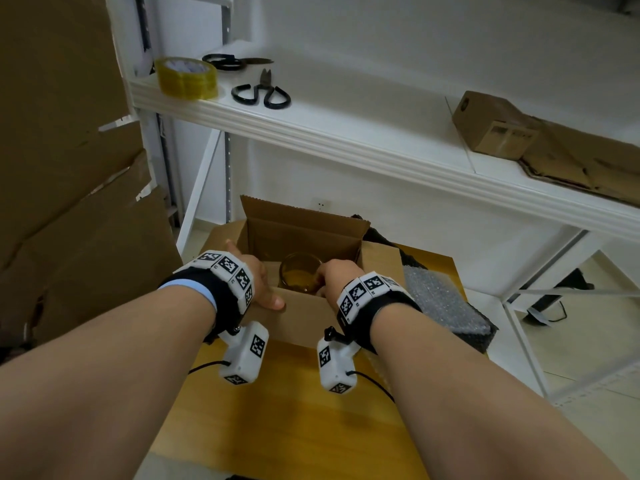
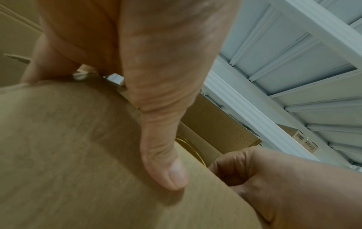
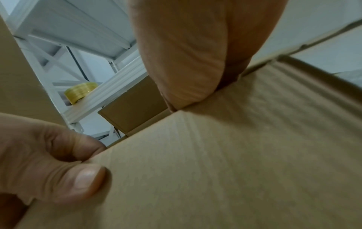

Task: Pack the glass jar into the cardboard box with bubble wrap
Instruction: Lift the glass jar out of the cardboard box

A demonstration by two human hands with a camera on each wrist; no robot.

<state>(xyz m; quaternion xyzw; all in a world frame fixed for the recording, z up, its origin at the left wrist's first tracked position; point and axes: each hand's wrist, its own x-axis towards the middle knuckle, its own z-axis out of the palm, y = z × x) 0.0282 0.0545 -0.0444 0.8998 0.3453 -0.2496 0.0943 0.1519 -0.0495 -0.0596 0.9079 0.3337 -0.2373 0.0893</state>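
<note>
Gripping cardboard box (image 1: 304,318), glass jar (image 1: 300,278) inside

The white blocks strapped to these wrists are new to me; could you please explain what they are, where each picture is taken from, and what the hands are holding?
No robot here: a person works bare-handed. The white blocks are cameras, one under each wrist. The wide picture comes from a head camera; the two close ones look along each hand. On the wooden table stands an open cardboard box with the glass jar inside; bubble wrap lies beside it. The left hand and right hand both grip the box's near edge, thumbs outside. Tape and scissors sit on the shelf.
</note>
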